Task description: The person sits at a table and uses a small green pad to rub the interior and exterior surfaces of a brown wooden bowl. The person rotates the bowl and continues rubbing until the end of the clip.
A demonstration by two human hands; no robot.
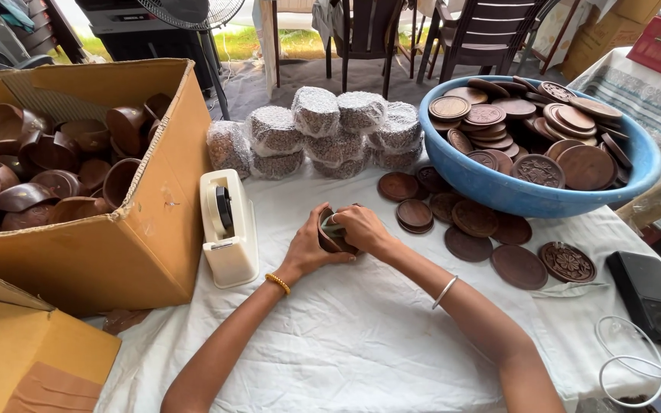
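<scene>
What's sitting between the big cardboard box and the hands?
A cream tape dispenser stands on the white cloth between the cardboard box and the hands, in the head view.

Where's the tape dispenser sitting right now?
The white tape dispenser stands on the white tablecloth, left of centre in the head view, between the open cardboard box and the left hand.

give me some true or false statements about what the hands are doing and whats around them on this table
1. Both hands hold a small brown wooden bowl. True.
2. The tape dispenser stands to the right of the hands. False: it stands to their left, beside the cardboard box.
3. The blue basin is full of round wooden lids. True.
4. The cardboard box holds bubble-wrapped bundles. False: it holds bare wooden bowls; the wrapped bundles sit on the white cloth.
5. The left hand wears a beaded bracelet. True.
</scene>
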